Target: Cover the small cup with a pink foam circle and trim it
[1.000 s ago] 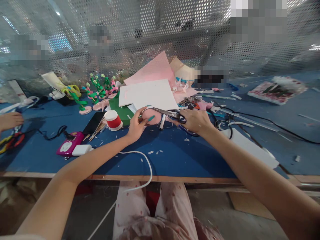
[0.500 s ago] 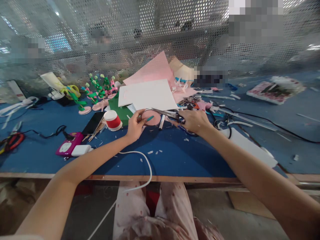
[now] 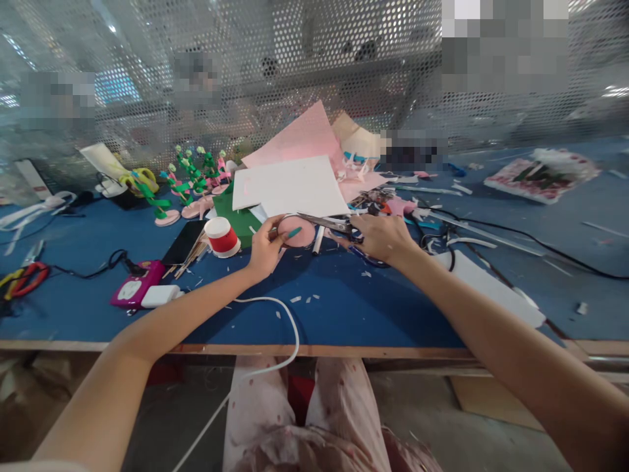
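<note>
My left hand (image 3: 265,248) pinches a round pink disc (image 3: 301,237) at its left edge. Across the disc's face lies a small teal strip (image 3: 294,233); whether it is fixed there I cannot tell. My right hand (image 3: 383,237) is closed around the handles of a pair of scissors (image 3: 339,227). Their blades point left and lie along the disc's upper edge; whether they touch it is unclear. Just right of the disc is a white stick-like piece (image 3: 318,241). A red and white paper cup (image 3: 223,237) stands left of my left hand.
White sheets (image 3: 289,187) and pink sheets (image 3: 304,134) lie behind my hands, beside paper scraps (image 3: 378,196). Small green and pink paper plants (image 3: 196,177) stand at the back left. A purple power socket (image 3: 138,283), a phone (image 3: 184,242) and red-handled pliers (image 3: 29,278) lie left.
</note>
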Action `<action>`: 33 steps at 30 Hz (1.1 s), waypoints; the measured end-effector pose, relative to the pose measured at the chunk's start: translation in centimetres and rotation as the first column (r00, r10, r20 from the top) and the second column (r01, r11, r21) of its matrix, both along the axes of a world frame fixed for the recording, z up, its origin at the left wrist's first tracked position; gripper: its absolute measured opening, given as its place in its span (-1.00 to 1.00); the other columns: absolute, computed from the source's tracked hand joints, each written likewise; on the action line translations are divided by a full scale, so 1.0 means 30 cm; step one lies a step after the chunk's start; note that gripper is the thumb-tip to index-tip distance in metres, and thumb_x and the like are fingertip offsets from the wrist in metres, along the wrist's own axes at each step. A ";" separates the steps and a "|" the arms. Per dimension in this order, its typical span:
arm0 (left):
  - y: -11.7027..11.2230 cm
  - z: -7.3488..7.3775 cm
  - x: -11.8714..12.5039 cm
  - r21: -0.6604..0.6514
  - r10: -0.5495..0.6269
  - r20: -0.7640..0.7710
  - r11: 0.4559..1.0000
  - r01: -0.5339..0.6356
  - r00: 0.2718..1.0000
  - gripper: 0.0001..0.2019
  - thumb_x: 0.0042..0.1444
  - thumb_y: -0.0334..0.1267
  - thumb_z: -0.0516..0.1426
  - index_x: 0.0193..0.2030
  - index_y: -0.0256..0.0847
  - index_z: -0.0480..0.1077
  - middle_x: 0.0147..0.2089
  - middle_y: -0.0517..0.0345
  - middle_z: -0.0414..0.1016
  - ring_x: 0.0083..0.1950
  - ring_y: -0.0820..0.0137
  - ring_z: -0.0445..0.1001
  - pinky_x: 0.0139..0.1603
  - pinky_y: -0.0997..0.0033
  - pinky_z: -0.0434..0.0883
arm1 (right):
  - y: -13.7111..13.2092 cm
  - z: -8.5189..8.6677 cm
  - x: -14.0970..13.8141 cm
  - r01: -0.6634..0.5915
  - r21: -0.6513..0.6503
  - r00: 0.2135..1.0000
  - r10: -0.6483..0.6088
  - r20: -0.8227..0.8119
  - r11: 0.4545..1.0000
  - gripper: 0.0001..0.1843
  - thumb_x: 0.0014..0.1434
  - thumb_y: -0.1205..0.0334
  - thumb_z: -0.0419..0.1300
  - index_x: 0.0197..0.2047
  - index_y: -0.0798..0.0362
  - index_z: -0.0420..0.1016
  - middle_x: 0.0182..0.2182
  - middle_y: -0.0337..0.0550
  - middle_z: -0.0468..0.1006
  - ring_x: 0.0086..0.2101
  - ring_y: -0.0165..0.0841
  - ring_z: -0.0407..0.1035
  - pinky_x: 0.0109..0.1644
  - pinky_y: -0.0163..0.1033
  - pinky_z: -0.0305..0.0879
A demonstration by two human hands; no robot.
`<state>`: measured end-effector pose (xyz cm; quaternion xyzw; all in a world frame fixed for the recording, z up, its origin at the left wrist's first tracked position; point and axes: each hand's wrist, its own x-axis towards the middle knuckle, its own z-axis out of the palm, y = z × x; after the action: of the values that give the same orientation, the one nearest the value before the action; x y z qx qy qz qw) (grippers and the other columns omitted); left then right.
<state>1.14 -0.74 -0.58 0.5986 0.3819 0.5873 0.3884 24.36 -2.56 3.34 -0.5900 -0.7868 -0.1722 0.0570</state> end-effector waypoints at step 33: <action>0.010 -0.022 -0.012 0.207 0.104 -0.141 0.976 -0.073 0.985 -0.71 0.02 -0.42 0.16 -0.08 -0.15 0.45 -0.14 0.11 0.56 -0.20 0.38 0.51 -0.16 0.35 0.48 | 0.004 -0.010 -0.003 -0.016 0.087 1.000 0.015 0.010 0.996 -0.24 0.16 -0.32 -0.25 -0.17 0.15 0.47 -0.31 0.10 0.54 -0.32 -0.18 0.42 -0.46 -0.30 -0.15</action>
<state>0.79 -0.45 -1.24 0.6599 0.3751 0.5927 0.2693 24.26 -2.44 3.05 -0.5800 -0.7833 -0.2087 0.0805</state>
